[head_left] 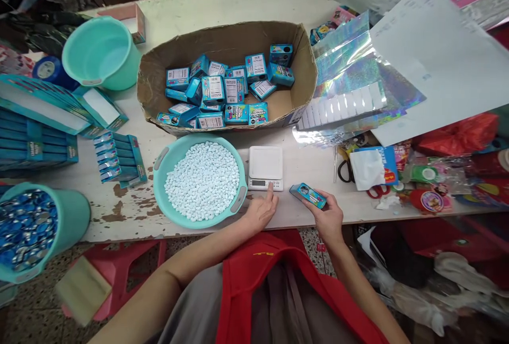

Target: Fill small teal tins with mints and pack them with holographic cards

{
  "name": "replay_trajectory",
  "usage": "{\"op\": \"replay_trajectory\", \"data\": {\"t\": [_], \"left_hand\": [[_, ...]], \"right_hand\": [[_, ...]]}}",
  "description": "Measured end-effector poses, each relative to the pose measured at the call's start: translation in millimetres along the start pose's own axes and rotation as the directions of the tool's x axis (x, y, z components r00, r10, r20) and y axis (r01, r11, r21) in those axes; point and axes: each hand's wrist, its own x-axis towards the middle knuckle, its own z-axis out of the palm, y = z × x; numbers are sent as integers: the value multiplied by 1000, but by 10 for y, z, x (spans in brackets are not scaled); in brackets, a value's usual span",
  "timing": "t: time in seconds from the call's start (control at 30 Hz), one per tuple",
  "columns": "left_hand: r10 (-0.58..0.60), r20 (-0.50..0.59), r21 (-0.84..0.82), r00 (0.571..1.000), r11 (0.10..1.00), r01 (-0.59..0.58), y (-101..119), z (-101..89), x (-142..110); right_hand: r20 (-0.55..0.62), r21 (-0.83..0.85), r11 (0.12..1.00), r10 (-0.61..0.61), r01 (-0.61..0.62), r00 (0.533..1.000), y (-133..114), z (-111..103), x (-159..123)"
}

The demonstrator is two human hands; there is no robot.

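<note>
My left hand (261, 210) has its index finger stretched out, the tip on the button panel of a small white kitchen scale (265, 162). Nothing shows in that hand. To the right of the scale, my right hand (331, 217) grips a small blue candy box (308, 195) by its near end, tilted above the table. Left of the scale stands a turquoise basin (159, 195) holding many small white candies (202, 181). Behind it is a cardboard carton (159, 58) with several blue candy boxes (212, 89) lying loosely inside.
On the left are another turquoise tub (97, 52), stacked blue display boxes (35, 142) and a bucket (71, 214) of blue-and-silver lids. Shiny film (350, 68), white paper (437, 58), black-handled scissors (345, 171) and packets crowd the right. A red stool (119, 275) stands below the table.
</note>
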Motion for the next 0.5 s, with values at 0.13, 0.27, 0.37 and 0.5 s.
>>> {"op": "replay_trajectory", "data": {"t": [0.13,0.27,0.37,0.5], "left_hand": [[15,-15,-33,1000,999,-15,4,50,-52],[-31,-11,-32,999,999,31,-41,107,31],[-33,4,-18,999,999,33,-61,134,102],[-2,43,22,999,1000,1,-29,134,123]], "right_hand": [[5,-3,1000,13,-13,1000,23,18,-6],[10,10,1000,15,-15,1000,44,38,-31],[17,14,1000,21,-21,1000,52,35,-47],[6,22,999,42,-42,999,43,17,-49]]}}
